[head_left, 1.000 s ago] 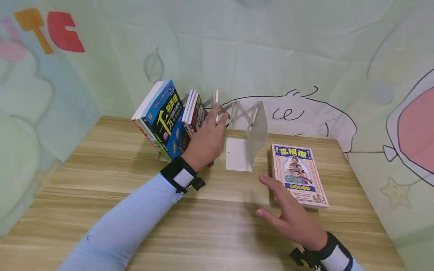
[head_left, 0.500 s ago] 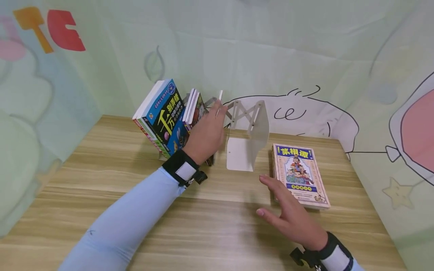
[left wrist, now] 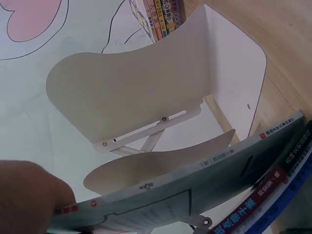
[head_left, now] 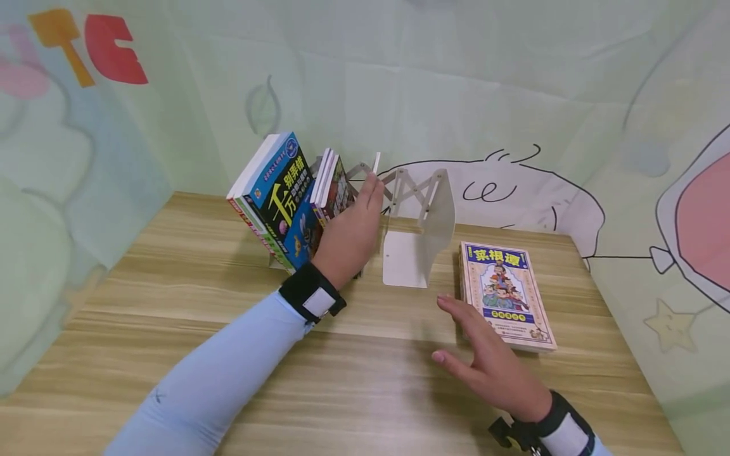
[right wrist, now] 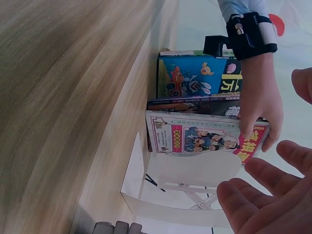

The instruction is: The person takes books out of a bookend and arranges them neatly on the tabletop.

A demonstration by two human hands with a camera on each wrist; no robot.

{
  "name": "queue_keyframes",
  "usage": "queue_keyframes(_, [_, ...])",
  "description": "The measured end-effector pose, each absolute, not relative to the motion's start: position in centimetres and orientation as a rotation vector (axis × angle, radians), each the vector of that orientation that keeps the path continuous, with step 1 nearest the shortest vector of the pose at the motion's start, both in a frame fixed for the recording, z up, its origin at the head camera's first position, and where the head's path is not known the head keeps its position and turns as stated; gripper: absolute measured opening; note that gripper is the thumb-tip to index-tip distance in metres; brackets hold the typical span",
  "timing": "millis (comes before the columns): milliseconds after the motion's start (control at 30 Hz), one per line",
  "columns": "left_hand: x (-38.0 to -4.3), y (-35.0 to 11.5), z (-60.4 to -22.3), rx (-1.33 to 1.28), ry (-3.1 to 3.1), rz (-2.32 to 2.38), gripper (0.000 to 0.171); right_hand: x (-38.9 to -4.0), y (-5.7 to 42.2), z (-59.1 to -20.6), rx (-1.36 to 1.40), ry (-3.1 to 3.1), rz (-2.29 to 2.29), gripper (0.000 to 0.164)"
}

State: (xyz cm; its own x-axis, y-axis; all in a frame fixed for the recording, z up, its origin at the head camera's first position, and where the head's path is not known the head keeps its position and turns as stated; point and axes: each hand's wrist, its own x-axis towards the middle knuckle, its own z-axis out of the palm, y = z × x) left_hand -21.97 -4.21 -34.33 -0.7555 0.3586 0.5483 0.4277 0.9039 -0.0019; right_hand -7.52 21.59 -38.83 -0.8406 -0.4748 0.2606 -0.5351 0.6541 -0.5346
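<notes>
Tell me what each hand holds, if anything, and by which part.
The left hand holds a thin book by its upper end; the right hand holds nothing.

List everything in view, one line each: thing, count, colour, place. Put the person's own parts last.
Large books: at least two, blue-and-black front cover, leaning left in the rack
Smaller books: several, exact count unclear, dark front cover, beside the large ones
Thin book: one, pale cover with pink-red panels, right of the smaller ones
Book rack: one, whitish, toward the table's back
Book stack: one, pinkish top cover, flat at right
Table: one, wood-brown, underneath
Backdrop: pale green, cartoon-printed, behind
Wrist straps: two, black
Sleeves: two, light blue
Left hand: one, gripping the thin book
Right hand: one, near the stack
</notes>
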Motion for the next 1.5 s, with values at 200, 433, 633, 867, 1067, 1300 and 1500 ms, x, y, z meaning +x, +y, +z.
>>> queue_keyframes(200, [-21.2,-4.6,-35.0,-0.574,-2.434,-0.195,0.043,-7.6,21.4,-39.0,0.865,-2.767,0.933,0.078])
queue_keyframes(433, [-19.8,-5.0,-35.4,-0.59,-2.434,-0.266,0.047,-7.5,21.2,-38.9,0.859,-2.773,0.935,0.078])
queue_keyframes(633, [-18.8,-4.9,-36.2,-0.642,-2.382,-0.281,0.048,-7.5,21.3,-39.0,0.836,-2.784,0.925,0.075])
queue_keyframes(867, [-17.8,-5.4,-36.9,-0.664,-2.312,-0.248,0.05,-7.6,21.3,-39.0,0.825,-2.813,0.954,0.074])
queue_keyframes(1067, [-17.2,-6.1,-37.6,-0.686,-2.269,-0.31,0.057,-7.5,21.3,-39.1,0.825,-2.818,0.951,0.073])
queue_keyframes(1300, [-16.4,-6.7,-38.6,-0.726,-2.171,-0.31,0.058,-7.6,21.3,-39.0,0.827,-2.819,0.946,0.073])
queue_keyframes(1500, [-15.8,-7.2,-39.6,-0.779,-2.083,-0.386,0.056,-7.7,21.4,-39.1,0.842,-2.807,0.941,0.075])
